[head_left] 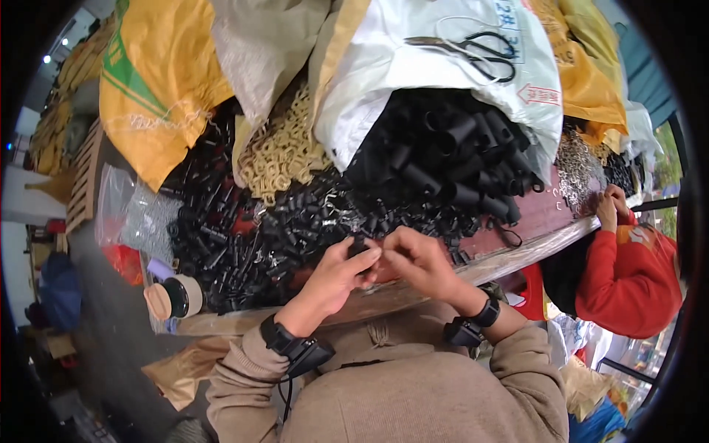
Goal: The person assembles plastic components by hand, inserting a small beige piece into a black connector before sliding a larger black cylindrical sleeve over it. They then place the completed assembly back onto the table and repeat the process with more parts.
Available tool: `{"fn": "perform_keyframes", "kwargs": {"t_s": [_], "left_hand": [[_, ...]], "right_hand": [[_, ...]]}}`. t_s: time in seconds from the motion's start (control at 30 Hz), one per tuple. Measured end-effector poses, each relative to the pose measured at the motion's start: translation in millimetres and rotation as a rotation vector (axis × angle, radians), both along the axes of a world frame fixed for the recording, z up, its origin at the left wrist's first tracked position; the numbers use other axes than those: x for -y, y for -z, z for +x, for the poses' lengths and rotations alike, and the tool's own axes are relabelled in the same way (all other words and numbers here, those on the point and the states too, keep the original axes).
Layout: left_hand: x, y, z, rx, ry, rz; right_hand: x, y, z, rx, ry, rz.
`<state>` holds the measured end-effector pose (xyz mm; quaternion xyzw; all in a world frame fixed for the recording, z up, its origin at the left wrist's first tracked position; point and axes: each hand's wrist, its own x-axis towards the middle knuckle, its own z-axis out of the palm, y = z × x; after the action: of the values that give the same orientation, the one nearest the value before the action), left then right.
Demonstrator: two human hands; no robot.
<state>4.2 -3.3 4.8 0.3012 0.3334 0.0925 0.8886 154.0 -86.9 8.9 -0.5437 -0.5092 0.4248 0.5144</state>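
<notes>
While I watch from the head camera, both hands meet just above the near edge of the table.

Left hand: my left hand (pixel 336 277) is curled nearly closed, thumb and fingers pinching a small black plastic piece (pixel 359 247) at its top; I judge the tight pinch steadies it for the other hand.
Right hand: my right hand (pixel 413 258) is half curled, fingertips bent toward the piece; I cannot tell whether it grips anything of its own.
Piece: it sits between the two hands, touching the left fingertips, just beside the right ones, raised off the table.
Supply: a heap of small black parts (pixel 244 236) lies just beyond the hands, within easy reach, on the table (pixel 532 247).
Behind: a white sack (pixel 443 66) spills black tubes (pixel 458 159); scissors (pixel 480 52) rest on top of it.
Side: a person in a red sleeve (pixel 628 277) works at the right end of the table, well apart.
</notes>
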Motion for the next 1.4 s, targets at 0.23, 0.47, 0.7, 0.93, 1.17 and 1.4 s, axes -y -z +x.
{"fn": "perform_keyframes", "kwargs": {"t_s": [0.23, 0.47, 0.7, 0.93, 1.17, 1.4], "left_hand": [[-1, 5, -4, 0.256, -0.050, -0.219], [7, 6, -11, 0.116, 0.012, -0.062], [19, 13, -22, 0.127, 0.062, 0.053], [25, 11, -26, 0.077, 0.107, 0.179], [17, 13, -36, 0.064, 0.114, 0.255], [4, 16, -58, 0.083, -0.050, 0.077]], "right_hand": [[0, -2, 13, -0.136, -0.036, -0.192], [0, -9, 7, 0.578, -0.019, 0.249], [3, -12, -5, 0.787, -0.080, 0.362], [-2, -20, -12, 0.756, -0.211, 0.266], [-22, -23, -18, 0.744, -0.307, 0.181], [-48, -13, -33, 0.626, -0.302, 0.256]]}}
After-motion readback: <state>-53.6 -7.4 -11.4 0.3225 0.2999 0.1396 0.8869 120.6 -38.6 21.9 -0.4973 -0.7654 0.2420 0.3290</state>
